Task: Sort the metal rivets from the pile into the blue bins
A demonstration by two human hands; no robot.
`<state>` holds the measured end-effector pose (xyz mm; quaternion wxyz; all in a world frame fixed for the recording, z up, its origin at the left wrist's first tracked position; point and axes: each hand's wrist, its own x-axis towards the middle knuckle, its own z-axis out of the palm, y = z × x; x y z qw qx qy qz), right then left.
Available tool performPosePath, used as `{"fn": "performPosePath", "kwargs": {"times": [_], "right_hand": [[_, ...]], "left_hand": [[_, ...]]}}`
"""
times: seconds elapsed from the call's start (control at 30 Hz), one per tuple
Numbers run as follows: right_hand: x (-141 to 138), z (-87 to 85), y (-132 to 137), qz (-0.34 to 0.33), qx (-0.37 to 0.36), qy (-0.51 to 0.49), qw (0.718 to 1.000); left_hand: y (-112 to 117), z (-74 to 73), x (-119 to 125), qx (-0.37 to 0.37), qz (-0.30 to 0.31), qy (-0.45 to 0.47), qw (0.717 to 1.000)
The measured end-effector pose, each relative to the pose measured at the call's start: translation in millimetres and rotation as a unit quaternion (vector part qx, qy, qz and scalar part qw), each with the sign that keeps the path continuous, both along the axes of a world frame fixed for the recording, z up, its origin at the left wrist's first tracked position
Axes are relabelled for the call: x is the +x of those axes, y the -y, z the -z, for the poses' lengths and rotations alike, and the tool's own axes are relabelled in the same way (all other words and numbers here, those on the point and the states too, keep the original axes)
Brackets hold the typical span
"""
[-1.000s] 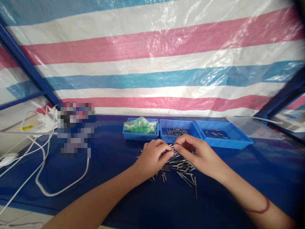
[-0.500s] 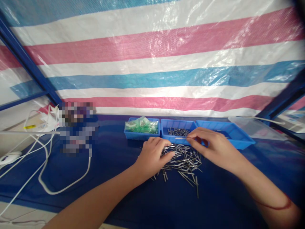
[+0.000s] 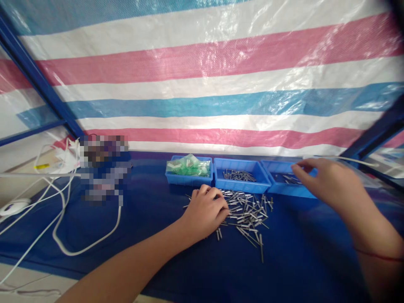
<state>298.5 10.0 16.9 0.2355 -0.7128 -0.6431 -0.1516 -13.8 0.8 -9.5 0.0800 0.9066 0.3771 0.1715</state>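
Observation:
My left hand (image 3: 206, 212) rests at the left side of a loose pile of metal pop rivets (image 3: 249, 212), its fingers curled down and the thumb against the index finger. Whatever lies in that pinch is hidden. Over the right blue bin (image 3: 277, 186) hovers my right hand (image 3: 331, 183), thumb and index tips slightly apart, with no rivet visible between them. Several rivets (image 3: 291, 179) lie in that bin. The middle blue bin (image 3: 243, 186) holds more rivets (image 3: 240, 175).
A left blue bin (image 3: 189, 180) contains clear bags with green contents (image 3: 191, 167). White cables (image 3: 59, 235) and a white mouse (image 3: 15, 207) lie at the left on the blue table (image 3: 151, 256). Behind hangs a striped sheet (image 3: 202, 101).
My right hand has moved right, from the middle bin with a rivet in its pinch to over the right bin; that rivet no longer shows. My left hand's fingers have closed at the pile.

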Motion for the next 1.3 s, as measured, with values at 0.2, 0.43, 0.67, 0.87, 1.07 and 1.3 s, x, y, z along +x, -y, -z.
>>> {"fn": "performPosePath", "kwargs": {"times": [0.2,0.43,0.67,0.87,1.07,1.3], "right_hand": [[-54,-14.8,14,-0.204,-0.038,-0.099,0.973],[-105,-0.4,23,-0.420,-0.172,-0.144,0.880],[-113,6.1,20,-0.432,-0.151,-0.218,0.862],[-112,6.3,21,-0.446,-0.196,-0.220,0.845],[-112,9.6,17,-0.427,-0.154,-0.240,0.858],[-116,9.8,18,-0.361,-0.046,-0.344,0.866]], "left_hand": [[-2,-3.8,0,-0.002,-0.009,0.015,1.000],[-5,-8.7,1,-0.035,-0.007,0.176,0.984],[-5,-8.8,1,-0.068,-0.016,0.272,0.960],[-3,-8.1,3,-0.077,-0.020,0.325,0.942],[-8,-3.8,2,-0.074,-0.044,0.354,0.931],[-8,-2.7,4,-0.112,-0.037,0.342,0.932]]}}
